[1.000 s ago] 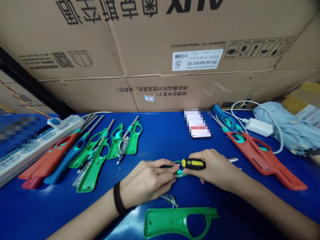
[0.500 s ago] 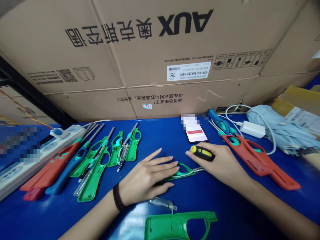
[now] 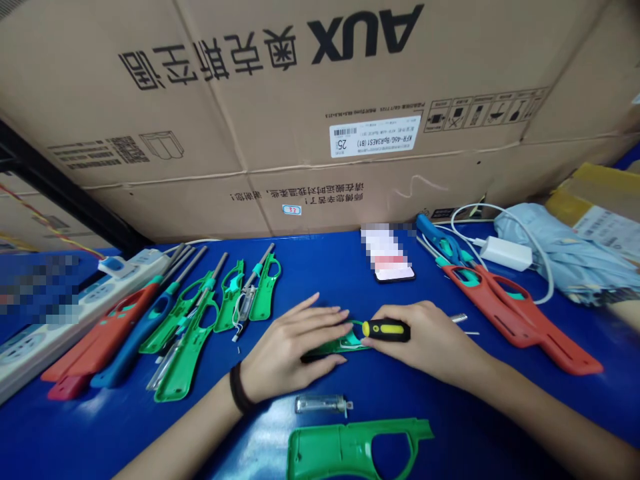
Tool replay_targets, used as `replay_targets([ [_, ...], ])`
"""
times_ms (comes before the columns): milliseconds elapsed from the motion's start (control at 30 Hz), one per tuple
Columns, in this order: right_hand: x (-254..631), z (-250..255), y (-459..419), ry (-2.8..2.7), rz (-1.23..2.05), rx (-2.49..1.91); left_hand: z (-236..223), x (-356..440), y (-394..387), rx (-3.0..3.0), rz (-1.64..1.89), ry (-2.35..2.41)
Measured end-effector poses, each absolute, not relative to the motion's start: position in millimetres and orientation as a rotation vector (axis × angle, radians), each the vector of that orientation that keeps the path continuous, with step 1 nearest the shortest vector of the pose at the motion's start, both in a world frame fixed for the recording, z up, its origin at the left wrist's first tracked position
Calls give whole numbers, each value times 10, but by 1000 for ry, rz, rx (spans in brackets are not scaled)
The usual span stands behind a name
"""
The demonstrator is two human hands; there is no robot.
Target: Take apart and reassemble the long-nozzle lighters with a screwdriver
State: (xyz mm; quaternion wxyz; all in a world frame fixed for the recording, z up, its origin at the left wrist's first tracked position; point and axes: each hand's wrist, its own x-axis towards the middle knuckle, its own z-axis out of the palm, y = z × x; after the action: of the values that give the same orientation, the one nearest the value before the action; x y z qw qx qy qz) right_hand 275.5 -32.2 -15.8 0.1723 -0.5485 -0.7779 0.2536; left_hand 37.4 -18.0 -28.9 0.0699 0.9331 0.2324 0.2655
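My left hand (image 3: pixel 295 343) lies over a green lighter half-shell (image 3: pixel 325 347), its thumb on the near side and its fingers across the top. The palm hides much of that shell. In my right hand (image 3: pixel 433 337) is a screwdriver with a black and yellow handle (image 3: pixel 387 330), held at the shell's right end; its shaft is hidden. Past the right knuckles a small metal tip (image 3: pixel 459 318) shows. A clear fuel tank (image 3: pixel 321 404) lies just in front of my left hand. Nearer still is another green half-shell (image 3: pixel 330 447) with its inside up.
Opened green lighters (image 3: pixel 187 360), a blue lighter (image 3: pixel 131 345) and red ones (image 3: pixel 103 333) lie left, beside a power strip (image 3: pixel 90 300). A phone (image 3: pixel 395 274) is behind my hands. More red lighters (image 3: pixel 520 323), a charger (image 3: pixel 507 254) and an umbrella (image 3: pixel 550 253) lie right. Behind stands a cardboard box (image 3: pixel 300 147).
My right hand has moved left and slightly down with the screwdriver, from above the metal tube to the trigger area of the shell. The left hand stays on the shell.
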Motion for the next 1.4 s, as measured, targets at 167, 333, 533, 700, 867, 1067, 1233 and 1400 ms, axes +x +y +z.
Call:
replay_targets([
  [167,2770,-135,-302,-2135,687,-1577,-274,361,-149,2724,840,829],
  [333,2820,-125,-266,-2096,720,-1643,-311,409,-195,2632,788,882],
  [533,2797,-114,-266,-2066,764,-1541,-309,431,-222,2711,888,777],
  [700,2773,-95,-230,-2160,991,-1461,-322,453,-252,2799,952,742],
  [867,2745,-120,-118,-2137,1359,-1396,-311,470,-271,2742,962,767],
  [1067,2759,-95,-60,-2094,1658,-1298,-267,485,-298,2469,973,763],
  [1233,2747,-50,-117,-2036,1695,-1261,-263,492,-311,2406,957,712],
  [1400,2740,-67,-137,-2053,1729,-1205,-278,474,-314,2476,951,663],
])
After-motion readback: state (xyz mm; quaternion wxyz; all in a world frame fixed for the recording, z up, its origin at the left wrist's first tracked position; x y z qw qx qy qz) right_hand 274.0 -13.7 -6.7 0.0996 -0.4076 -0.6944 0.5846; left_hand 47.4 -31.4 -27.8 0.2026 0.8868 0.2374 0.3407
